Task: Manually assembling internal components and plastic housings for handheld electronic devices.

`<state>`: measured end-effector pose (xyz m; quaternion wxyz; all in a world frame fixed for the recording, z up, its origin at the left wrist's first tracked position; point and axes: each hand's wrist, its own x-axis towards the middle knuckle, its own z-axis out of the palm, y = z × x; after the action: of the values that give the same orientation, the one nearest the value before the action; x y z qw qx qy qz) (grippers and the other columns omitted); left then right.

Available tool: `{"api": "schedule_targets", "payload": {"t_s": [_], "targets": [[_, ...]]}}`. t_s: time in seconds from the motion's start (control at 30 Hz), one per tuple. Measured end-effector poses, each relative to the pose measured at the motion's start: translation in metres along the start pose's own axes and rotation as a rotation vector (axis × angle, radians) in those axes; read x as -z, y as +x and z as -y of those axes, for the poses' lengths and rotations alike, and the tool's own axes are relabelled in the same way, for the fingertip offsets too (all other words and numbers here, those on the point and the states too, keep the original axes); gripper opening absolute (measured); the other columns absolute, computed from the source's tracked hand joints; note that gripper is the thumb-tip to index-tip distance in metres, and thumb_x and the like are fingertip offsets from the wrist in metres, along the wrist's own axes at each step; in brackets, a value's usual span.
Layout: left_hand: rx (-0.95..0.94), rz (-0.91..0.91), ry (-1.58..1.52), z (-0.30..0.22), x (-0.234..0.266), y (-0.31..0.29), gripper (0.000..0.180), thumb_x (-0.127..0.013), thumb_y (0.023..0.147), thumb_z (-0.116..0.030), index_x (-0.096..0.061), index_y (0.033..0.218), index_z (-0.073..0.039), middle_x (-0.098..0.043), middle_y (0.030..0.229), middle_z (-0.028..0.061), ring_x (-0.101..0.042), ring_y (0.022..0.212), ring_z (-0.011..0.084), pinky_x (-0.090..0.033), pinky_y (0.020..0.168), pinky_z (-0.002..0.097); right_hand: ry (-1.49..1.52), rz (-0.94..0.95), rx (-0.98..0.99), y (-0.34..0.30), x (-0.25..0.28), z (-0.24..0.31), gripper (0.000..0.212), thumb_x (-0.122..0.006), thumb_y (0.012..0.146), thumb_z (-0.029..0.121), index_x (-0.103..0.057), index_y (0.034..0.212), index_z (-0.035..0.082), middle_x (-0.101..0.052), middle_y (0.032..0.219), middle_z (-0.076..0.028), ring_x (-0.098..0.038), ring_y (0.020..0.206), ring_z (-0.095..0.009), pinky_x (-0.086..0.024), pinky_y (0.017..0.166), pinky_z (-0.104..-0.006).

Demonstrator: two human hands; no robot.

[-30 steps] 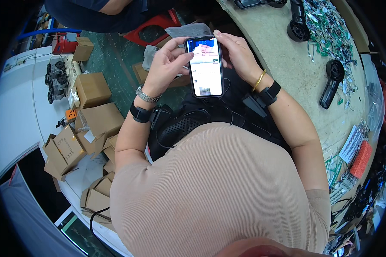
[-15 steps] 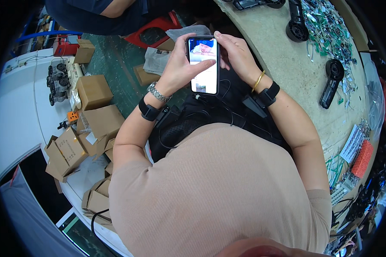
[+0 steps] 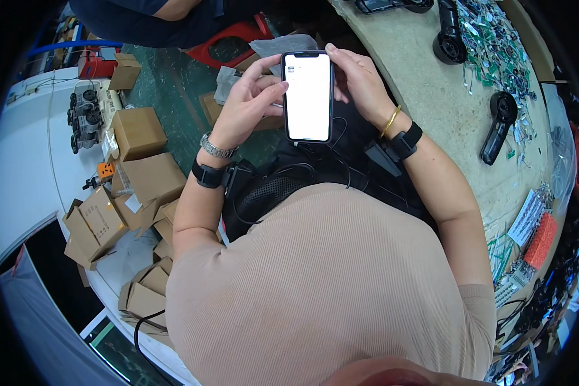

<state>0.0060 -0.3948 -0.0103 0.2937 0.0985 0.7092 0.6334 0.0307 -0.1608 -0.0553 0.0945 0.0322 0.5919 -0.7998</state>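
Note:
A smartphone (image 3: 307, 106) with a dark case stands upright in front of me over my lap, its screen almost wholly white. My right hand (image 3: 365, 82) grips its right edge, thumb at the top corner and fingers partly hidden behind. On the other side my left hand (image 3: 246, 106) closes on the phone's left edge, the thumb tip resting beside the screen. A metal watch (image 3: 217, 147) circles the left wrist, and a gold bangle (image 3: 391, 121) the right. Black straps with small boxes sit on both forearms.
On the right, a workbench (image 3: 418, 96) bears black handheld fan bodies (image 3: 498, 125), a heap of green circuit boards (image 3: 495, 48) and a red foam block (image 3: 540, 241). Cardboard boxes (image 3: 138, 132) crowd the left. Ahead are a red stool (image 3: 222, 48) and another person in dark clothes (image 3: 135, 26).
The screen has gone from a picture with text to nearly blank white. My left thumb has moved left off the screen's middle to the phone's edge, the left forearm shifting slightly left.

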Motion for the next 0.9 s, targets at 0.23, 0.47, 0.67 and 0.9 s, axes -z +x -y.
{"api": "schedule_targets", "payload": {"t_s": [0.23, 0.47, 0.67, 0.9], "targets": [[0.009, 0.008, -0.024, -0.005, -0.002, 0.001, 0.06, -0.064, 0.1, -0.018, -0.036, 0.15, 0.001, -0.07, 0.113, 0.0135, -0.07, 0.096, 0.0135, -0.059, 0.074, 0.0233, 0.03, 0.0, -0.016, 0.001, 0.001, 0.001, 0.044, -0.047, 0.108, 0.041, -0.065, 0.094, 0.004, -0.057, 0.067, -0.001, -0.05, 0.051, -0.008, -0.035, 0.045, -0.0206], [-0.124, 0.041, 0.151, -0.001, -0.011, 0.01, 0.059, -0.07, 0.096, -0.015, -0.039, 0.142, 0.006, -0.071, 0.116, 0.0187, -0.072, 0.102, 0.0181, -0.059, 0.081, 0.0266, 0.007, 0.007, -0.015, 0.001, 0.001, 0.0, 0.044, -0.047, 0.108, 0.041, -0.065, 0.094, 0.004, -0.057, 0.067, 0.0, -0.049, 0.051, -0.007, -0.035, 0.045, -0.0206], [-0.109, 0.032, 0.146, 0.008, -0.01, 0.016, 0.06, -0.072, 0.095, -0.017, -0.04, 0.14, 0.006, -0.07, 0.118, 0.0212, -0.072, 0.104, 0.0201, -0.059, 0.083, 0.0271, 0.004, -0.006, 0.005, 0.001, 0.0, -0.001, 0.044, -0.047, 0.108, 0.04, -0.067, 0.092, 0.004, -0.054, 0.062, 0.002, -0.051, 0.049, -0.004, -0.037, 0.045, -0.0185], [-0.093, 0.044, 0.207, -0.001, -0.009, 0.012, 0.061, -0.07, 0.097, -0.02, -0.038, 0.143, 0.005, -0.07, 0.116, 0.0197, -0.072, 0.103, 0.0215, -0.06, 0.083, 0.0293, -0.011, 0.002, -0.001, -0.001, -0.001, 0.0, 0.042, -0.047, 0.108, 0.041, -0.064, 0.094, 0.005, -0.058, 0.068, 0.0, -0.049, 0.051, -0.007, -0.035, 0.046, -0.0204]]}}
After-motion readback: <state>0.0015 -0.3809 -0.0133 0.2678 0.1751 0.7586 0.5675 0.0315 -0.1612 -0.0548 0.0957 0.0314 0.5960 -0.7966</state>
